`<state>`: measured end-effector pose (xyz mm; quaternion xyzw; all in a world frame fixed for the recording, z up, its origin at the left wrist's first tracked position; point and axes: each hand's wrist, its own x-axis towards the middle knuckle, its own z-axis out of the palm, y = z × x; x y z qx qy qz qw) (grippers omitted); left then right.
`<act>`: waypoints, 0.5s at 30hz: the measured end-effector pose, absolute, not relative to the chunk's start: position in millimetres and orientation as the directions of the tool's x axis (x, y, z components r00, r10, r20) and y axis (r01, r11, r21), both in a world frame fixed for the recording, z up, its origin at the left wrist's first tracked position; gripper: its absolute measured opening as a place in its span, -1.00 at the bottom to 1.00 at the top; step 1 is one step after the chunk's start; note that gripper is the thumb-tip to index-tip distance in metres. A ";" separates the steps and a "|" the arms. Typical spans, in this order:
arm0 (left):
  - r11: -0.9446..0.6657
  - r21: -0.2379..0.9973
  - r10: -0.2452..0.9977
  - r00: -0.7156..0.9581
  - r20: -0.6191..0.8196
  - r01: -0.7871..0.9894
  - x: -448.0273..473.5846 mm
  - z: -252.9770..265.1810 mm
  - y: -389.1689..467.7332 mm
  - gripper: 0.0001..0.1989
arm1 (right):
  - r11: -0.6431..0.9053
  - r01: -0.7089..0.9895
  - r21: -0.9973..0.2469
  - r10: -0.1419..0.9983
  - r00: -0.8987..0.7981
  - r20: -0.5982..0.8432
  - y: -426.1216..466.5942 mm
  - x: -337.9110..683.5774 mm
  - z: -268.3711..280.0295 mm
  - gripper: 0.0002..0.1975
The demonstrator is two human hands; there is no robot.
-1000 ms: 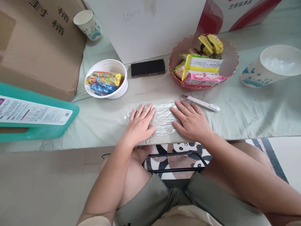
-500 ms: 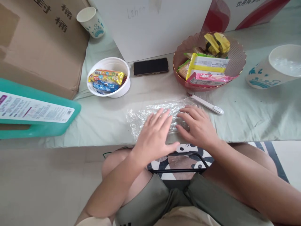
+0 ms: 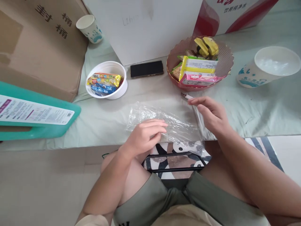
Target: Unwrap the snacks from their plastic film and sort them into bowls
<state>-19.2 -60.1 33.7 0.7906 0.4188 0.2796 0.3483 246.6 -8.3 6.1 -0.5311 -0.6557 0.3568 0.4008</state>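
Observation:
My left hand is closed, its fingers bent together over the near edge of a crumpled clear plastic bag. The bag lies on the cloth, and its near right corner hangs past the table's front edge. Right of the bag, my right hand is over a slim white utility knife. Its thumb and index finger are apart, with the index fingertip at the knife; the hand hides most of the knife.
Behind the bag lie a white bowl of wrapped snacks, a black phone and a pink scalloped bowl of snacks. A paper cup stands at right, another paper cup far left. A green jug and cardboard box occupy the left.
My left hand has gone from spread to closed. My right hand has shifted up and right, off the bag to the utility knife. The bag's right end has slid toward me over the edge.

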 end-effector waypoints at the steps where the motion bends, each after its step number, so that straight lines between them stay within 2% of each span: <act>1: -0.336 0.859 0.880 0.454 0.140 0.385 -21.8 35.8 -58.6 -0.79 | 0.154 0.369 -0.916 0.985 -0.136 0.111 -5.9 248.1 3.1 -0.80; 3: -0.160 0.966 0.938 0.338 0.083 0.205 -23.8 39.8 -57.4 -0.82 | 0.141 0.276 -0.951 0.968 -0.240 0.074 -3.0 249.8 -1.6 -0.75; 5: 0.008 1.000 0.980 0.199 -0.008 0.002 -21.5 42.7 -56.7 -0.75 | 0.180 0.170 -0.969 0.916 -0.389 0.102 -3.8 249.4 -2.6 -0.65; 7: 0.132 0.975 0.988 0.100 -0.116 -0.178 -16.7 44.1 -54.8 -0.66 | 0.238 0.088 -0.967 0.845 -0.511 0.161 -8.4 246.1 -0.1 -0.53; 10: 0.280 0.907 0.960 0.086 -0.266 -0.316 -10.5 45.1 -49.2 -0.59 | 0.302 0.089 -0.949 0.794 -0.574 0.199 -16.9 235.5 6.3 -0.36; 11: 0.324 0.888 0.946 0.097 -0.309 -0.326 -9.6 45.5 -46.8 -0.59 | 0.312 0.096 -0.945 0.802 -0.561 0.207 -18.8 231.1 8.3 -0.40; 14: 0.427 0.846 0.902 0.092 -0.421 -0.318 -9.8 46.6 -37.7 -0.66 | 0.268 0.050 -0.962 0.844 -0.494 0.210 -20.5 219.2 13.2 -0.72; 15: 0.441 0.838 0.894 0.069 -0.443 -0.322 -10.1 46.4 -33.8 -0.70 | 0.213 0.014 -0.977 0.858 -0.481 0.180 -20.0 216.2 14.4 -0.72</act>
